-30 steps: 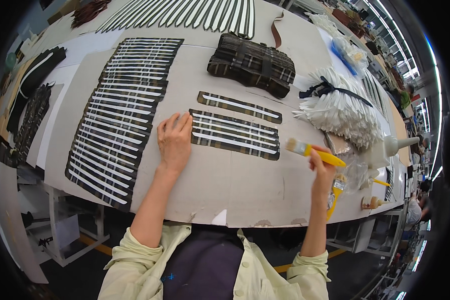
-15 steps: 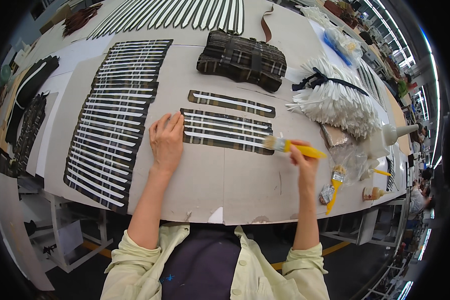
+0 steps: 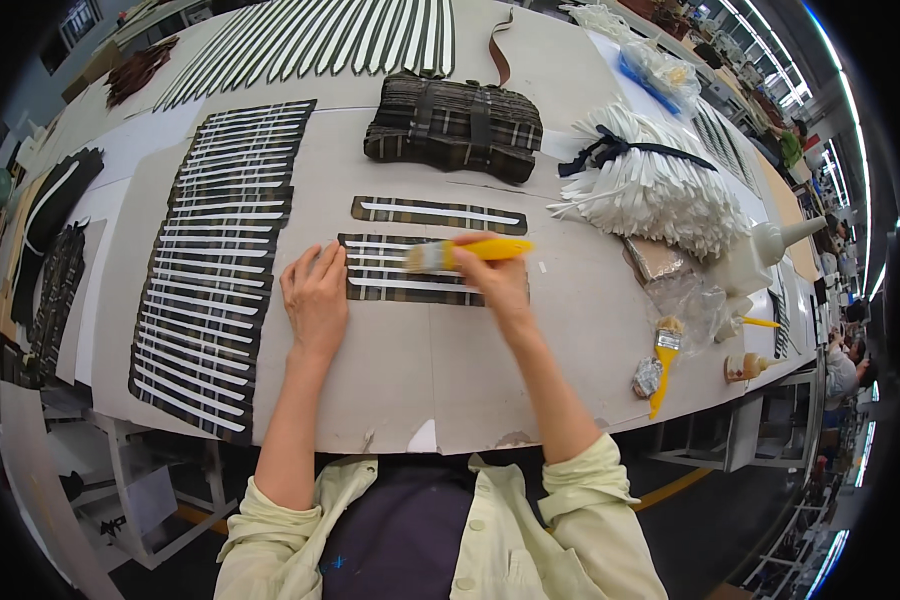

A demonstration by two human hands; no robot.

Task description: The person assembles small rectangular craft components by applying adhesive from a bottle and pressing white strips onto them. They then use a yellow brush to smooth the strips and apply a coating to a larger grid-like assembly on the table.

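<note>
My right hand point(image 3: 498, 287) grips a flat paintbrush point(image 3: 475, 250) by its yellow handle. Its bristles lie on a group of dark plaid fabric strips point(image 3: 445, 297), each with a white band along it, placed side by side. At the left ends of these strips rests my left hand point(image 3: 316, 300), fingers laid on the table against the edge and holding nothing. Just beyond is a single plaid strip point(image 3: 438, 211) with a white band, lying apart. Farther back sits a bundle of dark plaid strips point(image 3: 455, 125) tied with dark bands.
To the left lies a long row of white-banded plaid strips point(image 3: 215, 260); more strips point(image 3: 315, 40) line the back. On the right are a tied bundle of white strips point(image 3: 660, 190), a second yellow-handled paintbrush point(image 3: 665, 360), a squeeze bottle point(image 3: 768, 245) and a small glue-coloured bottle point(image 3: 745, 367).
My right hand has swept the paintbrush leftward, from the right end of the grouped strips to their middle. My left hand stays at the left ends. The whole view has shifted slightly.
</note>
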